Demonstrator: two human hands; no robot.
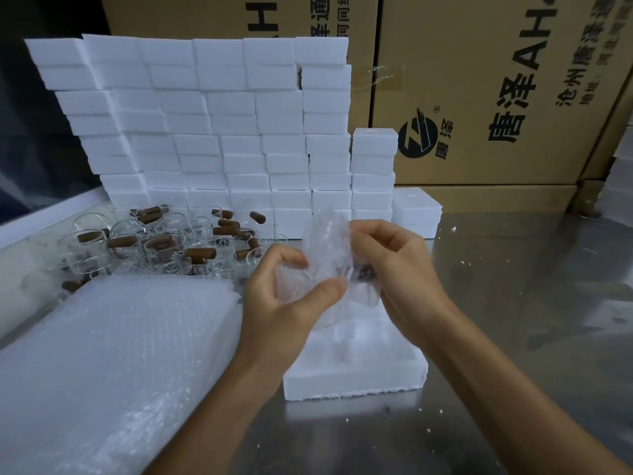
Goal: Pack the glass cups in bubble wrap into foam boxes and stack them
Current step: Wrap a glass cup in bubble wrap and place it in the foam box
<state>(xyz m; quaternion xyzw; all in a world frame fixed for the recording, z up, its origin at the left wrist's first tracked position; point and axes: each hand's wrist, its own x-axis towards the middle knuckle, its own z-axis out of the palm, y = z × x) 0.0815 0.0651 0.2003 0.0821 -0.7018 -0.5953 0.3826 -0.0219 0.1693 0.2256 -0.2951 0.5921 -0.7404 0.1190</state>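
Both hands hold one glass cup wrapped in bubble wrap (327, 258) in the air, just above an open foam box half (352, 371) on the metal table. My left hand (287, 296) grips the bundle from the left, thumb across its front. From the right, my right hand (394, 262) pinches the wrap, and a dark brown handle shows through near its fingers. Several bare glass cups with brown wooden handles (161, 245) lie crowded at the back left. A thick pile of bubble wrap sheets (113, 354) lies at the front left.
A tall wall of stacked white foam boxes (219, 132) stands behind the cups, with a lower stack (373, 173) and a short one (416, 210) at its right end. Large printed cardboard cartons (496, 90) rise behind. Foam crumbs dot the steel table (513, 320).
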